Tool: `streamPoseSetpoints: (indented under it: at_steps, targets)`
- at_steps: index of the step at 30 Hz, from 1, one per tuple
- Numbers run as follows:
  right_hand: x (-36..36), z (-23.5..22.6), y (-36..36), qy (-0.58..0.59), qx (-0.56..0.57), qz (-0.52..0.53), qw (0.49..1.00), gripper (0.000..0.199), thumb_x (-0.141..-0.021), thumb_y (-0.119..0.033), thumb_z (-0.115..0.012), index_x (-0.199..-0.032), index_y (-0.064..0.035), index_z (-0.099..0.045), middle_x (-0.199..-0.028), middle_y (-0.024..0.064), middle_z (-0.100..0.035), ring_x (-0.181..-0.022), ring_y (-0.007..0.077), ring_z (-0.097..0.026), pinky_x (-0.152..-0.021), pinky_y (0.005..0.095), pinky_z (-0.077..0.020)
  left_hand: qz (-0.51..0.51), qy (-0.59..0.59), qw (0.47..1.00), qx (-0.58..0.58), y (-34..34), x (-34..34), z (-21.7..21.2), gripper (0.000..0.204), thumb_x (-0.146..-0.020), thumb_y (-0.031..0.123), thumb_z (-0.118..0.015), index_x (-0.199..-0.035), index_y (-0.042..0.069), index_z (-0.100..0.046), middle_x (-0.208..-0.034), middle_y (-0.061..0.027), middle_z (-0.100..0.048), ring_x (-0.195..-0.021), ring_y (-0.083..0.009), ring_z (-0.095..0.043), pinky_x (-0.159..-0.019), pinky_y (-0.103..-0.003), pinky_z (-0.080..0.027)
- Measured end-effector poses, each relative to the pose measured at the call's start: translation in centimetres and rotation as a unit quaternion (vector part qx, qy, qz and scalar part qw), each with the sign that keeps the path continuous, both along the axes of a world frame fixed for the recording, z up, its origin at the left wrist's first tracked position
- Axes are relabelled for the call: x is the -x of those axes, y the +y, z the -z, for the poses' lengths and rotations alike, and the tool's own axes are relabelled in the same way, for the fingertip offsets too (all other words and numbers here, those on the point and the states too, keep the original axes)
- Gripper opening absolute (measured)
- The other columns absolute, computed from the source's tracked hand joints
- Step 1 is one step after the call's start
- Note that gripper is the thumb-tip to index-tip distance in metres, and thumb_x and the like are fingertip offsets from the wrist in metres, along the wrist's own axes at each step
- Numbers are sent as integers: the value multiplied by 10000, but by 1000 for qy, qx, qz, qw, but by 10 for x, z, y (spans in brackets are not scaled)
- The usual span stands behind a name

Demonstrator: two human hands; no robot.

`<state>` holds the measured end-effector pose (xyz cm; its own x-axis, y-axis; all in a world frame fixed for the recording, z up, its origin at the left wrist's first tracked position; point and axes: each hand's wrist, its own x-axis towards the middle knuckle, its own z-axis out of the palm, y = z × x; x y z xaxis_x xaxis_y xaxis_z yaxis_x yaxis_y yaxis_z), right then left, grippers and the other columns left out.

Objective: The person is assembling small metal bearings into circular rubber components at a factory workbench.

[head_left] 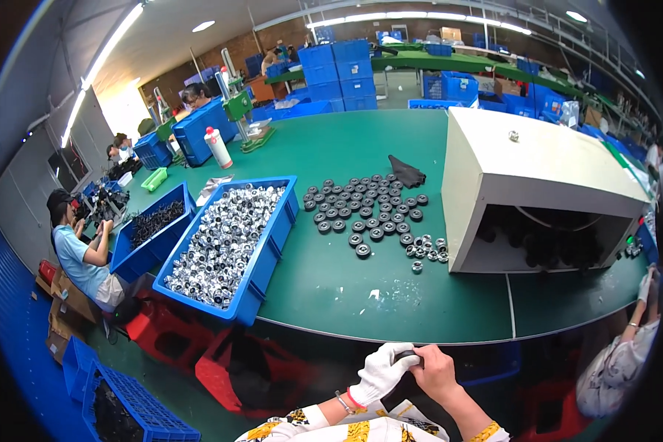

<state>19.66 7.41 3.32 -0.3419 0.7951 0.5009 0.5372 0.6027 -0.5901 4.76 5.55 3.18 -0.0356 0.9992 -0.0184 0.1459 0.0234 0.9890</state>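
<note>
Fingers (429, 356) of both hands meet over a small dark piece (407, 355): those of the left hand (380, 376), in a white glove, are pinching it, and those of the bare right hand (436, 373) are bent against its other side, though their exact contact is too small to tell. The piece is held up in front of the body, just off the near edge of the counter (331, 303). A bracelet (344, 403) circles the left wrist.

Beyond the hands, on the green counter top, a loose spread of black round parts (376, 234) lies near the middle, with a cluster of small silver parts (418, 267) at its right and a dark cloth (407, 172) behind it. Right of these stands a cream-coloured box (545, 147), its open front shadowed, with dark contents hard to make out. On the left, a blue tub (275, 247) full of shiny metal fittings (225, 239) juts over the counter's edge, beside another blue tub (121, 259) of dark parts. Farther back stand a white bottle (219, 149) with a red cap and a green press (237, 107). A co-worker (81, 247) in light blue sits at far left.
</note>
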Motion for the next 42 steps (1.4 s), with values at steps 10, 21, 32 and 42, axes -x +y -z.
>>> streamPoseSetpoints:
  at_steps: [10, 21, 32, 42]
  targets:
    - [-26, -24, 23, -81, -8, 5, 997, 246, -646, -1, -668, -866, -45, -569, -826, 118, -580, -789, 302, -608, -644, 378, -510, 107, 104, 985, 86, 27, -16, -55, 399, -844, 226, -680, -1135, -16, -554, -994, -107, -656, -880, -149, -644, -801, -273, -518]
    - [-34, -25, 28, 64, -35, 26, 997, 287, -644, 5, -669, -907, -42, -563, -825, 110, -567, -777, 297, -610, -663, 376, -512, 22, -82, 996, 32, 29, -36, -42, 258, -872, 77, -644, -1083, -44, -557, -953, -116, -651, -845, -130, -645, -740, -259, -552]
    - [-47, -29, 25, 164, 165, 2, 972, 369, -708, -13, -711, -1056, 12, -589, -924, 145, -606, -758, 282, -629, -647, 344, -521, 60, -134, 988, 49, 36, -39, -46, 325, -889, 29, -609, -1180, -81, -516, -1078, -115, -633, -922, -136, -625, -786, -253, -544]
    - [-42, -33, 14, -1, 7, 17, 1000, 310, -667, -33, -701, -953, -23, -581, -794, 123, -571, -762, 308, -613, -660, 379, -509, 86, 158, 975, -132, 29, -31, -46, 314, -846, 55, -652, -1134, -42, -577, -893, -82, -674, -750, -107, -633, -685, -237, -536]
